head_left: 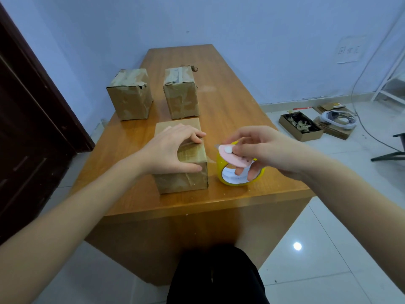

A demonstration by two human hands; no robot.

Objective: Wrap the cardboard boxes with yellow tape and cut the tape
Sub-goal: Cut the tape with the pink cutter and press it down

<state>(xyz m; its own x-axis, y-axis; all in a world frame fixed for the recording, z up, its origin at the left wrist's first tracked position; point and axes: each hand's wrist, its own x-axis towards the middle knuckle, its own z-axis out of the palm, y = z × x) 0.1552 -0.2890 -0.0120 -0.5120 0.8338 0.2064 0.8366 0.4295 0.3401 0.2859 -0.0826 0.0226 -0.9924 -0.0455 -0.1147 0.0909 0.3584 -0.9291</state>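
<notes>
Right hand (260, 150): fingers curled around two items together. Thumb and forefinger pinch a small pink cutter (233, 157) with a white button; a short blade tip shows at its left end. Lower fingers (240, 171) hook through the core of the yellow tape roll (240, 172), which sits at or just above the desk (230, 95), just right of the near box.

Left hand (175, 150): fingers spread and bent over the top of the near cardboard box (182, 172), thumb on its front face, pressing it in place. Glossy tape lies across the box top under the palm.

Tape span: a short clear-looking strip (211, 160) runs from the box's right corner to the roll. Blade tip sits just above it.

Far items: two cardboard boxes (130, 94) (181, 93), side by side, well apart from the hands.

Hazards, judged:
- One hand holds both roll and cutter; the roll could slip and slacken the strip, so the blade tears instead of cutting.
- Blade travels toward the left hand's fingertips at the box edge; a slip risks a nick.
- A hard pull may lift the tape or drag the box.
- The cut end may fall back onto the roll.
</notes>
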